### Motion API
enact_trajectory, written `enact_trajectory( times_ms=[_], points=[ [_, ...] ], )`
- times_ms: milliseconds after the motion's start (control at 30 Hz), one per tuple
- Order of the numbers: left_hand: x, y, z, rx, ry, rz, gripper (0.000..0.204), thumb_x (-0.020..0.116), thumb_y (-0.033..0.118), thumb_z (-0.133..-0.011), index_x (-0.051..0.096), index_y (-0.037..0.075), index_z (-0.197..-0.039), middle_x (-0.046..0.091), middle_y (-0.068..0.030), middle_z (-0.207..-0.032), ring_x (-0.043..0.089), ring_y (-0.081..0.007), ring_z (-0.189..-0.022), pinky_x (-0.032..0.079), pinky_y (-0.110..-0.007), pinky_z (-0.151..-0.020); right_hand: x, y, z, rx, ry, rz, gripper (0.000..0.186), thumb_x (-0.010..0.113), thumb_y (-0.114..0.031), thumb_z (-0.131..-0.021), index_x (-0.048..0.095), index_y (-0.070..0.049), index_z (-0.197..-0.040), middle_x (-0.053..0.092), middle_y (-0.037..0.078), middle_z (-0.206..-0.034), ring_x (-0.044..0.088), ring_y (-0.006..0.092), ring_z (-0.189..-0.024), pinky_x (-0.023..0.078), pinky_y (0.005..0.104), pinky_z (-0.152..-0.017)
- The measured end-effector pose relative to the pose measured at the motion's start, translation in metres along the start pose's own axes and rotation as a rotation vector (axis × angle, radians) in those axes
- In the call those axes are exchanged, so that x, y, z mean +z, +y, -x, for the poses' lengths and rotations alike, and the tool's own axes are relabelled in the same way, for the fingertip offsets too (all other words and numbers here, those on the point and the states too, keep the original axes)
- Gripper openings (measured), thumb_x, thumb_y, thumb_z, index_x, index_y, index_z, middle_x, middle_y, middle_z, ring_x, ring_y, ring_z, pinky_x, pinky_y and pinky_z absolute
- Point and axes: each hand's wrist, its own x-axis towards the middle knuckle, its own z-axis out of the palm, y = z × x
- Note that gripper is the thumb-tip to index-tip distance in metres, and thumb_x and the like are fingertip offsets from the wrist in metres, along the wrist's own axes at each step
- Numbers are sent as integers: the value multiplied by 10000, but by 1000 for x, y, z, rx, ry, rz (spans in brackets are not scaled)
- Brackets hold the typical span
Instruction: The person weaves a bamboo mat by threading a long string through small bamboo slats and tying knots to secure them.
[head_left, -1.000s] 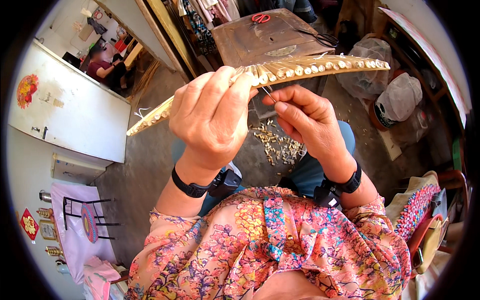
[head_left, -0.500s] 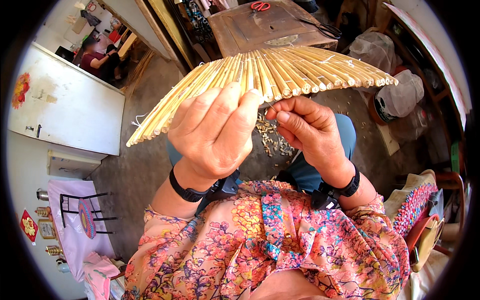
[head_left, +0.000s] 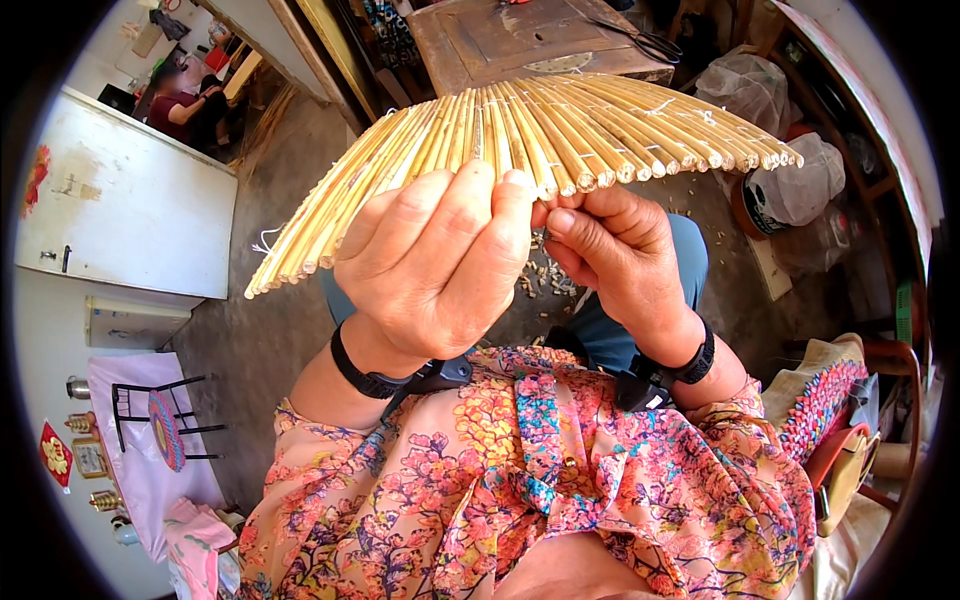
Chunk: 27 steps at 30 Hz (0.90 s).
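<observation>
A fan-shaped mat of straw-coloured stalks [head_left: 590,130], joined by white thread, spreads across the upper middle. My left hand [head_left: 430,260] is closed on its near edge, thumb and fingers pinching the stalks around the middle. Close beside it, my right hand [head_left: 620,250] is pinched, its index fingertip tucked beneath the cut stalk ends. A thin needle, seen as a dark sliver half a second ago, is mostly hidden by those fingers now. Loose thread ends stick out at the mat's left tip and along its right part.
Short stalk offcuts [head_left: 545,275] litter the floor between my knees. Beyond the mat stands a brown wooden table [head_left: 490,45] with black-handled scissors [head_left: 640,42]. Plastic bags [head_left: 800,180] are at right, a black-framed stool [head_left: 165,430] at left. Another person [head_left: 185,110] sits far left.
My right hand has come nearer to the left, its fingertips now further under the mat's edge, and the needle has gone mostly out of sight. The whole view has tilted slightly.
</observation>
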Motion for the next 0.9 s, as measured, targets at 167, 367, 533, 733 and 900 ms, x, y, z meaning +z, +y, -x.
enact_trajectory(
  times_ms=[167,367,533,733,900],
  points=[
    [-1,1,-4,18,-4,-16,135,606,125,-733,648,48,-835,625,-61,-770,579,-159,-671,433,-240,-586,-2,-1,0,20,13,34,114,545,-97,-902,607,-4,-923,550,-21,-686,443,23,-546,338,166,-464],
    [-6,5,-6,-162,-45,115,320,761,-9,-577,628,65,-858,636,-67,-816,607,-223,-737,481,-313,-661,-6,-10,-2,118,-28,97,135,529,-122,-914,595,-22,-974,540,-10,-650,413,16,-469,317,159,-414],
    [-3,5,-3,-184,-25,118,314,755,-19,-577,622,65,-849,636,-64,-812,609,-228,-733,482,-314,-656,-4,-8,0,105,-12,158,147,525,-131,-916,581,-27,-1004,541,-6,-636,405,15,-454,314,163,-401],
    [-3,7,-2,-211,-21,131,300,742,-33,-582,614,56,-837,628,-66,-797,604,-233,-711,477,-314,-639,-4,-5,2,130,8,131,152,538,-133,-909,578,-18,-999,554,2,-655,412,17,-464,316,161,-408],
    [0,8,-2,-208,-40,136,285,733,-38,-582,607,48,-822,622,-69,-789,595,-236,-700,470,-317,-626,-1,12,3,25,84,-1,133,572,-129,-889,596,-14,-951,544,-7,-644,413,19,-471,295,172,-407]
  ],
)
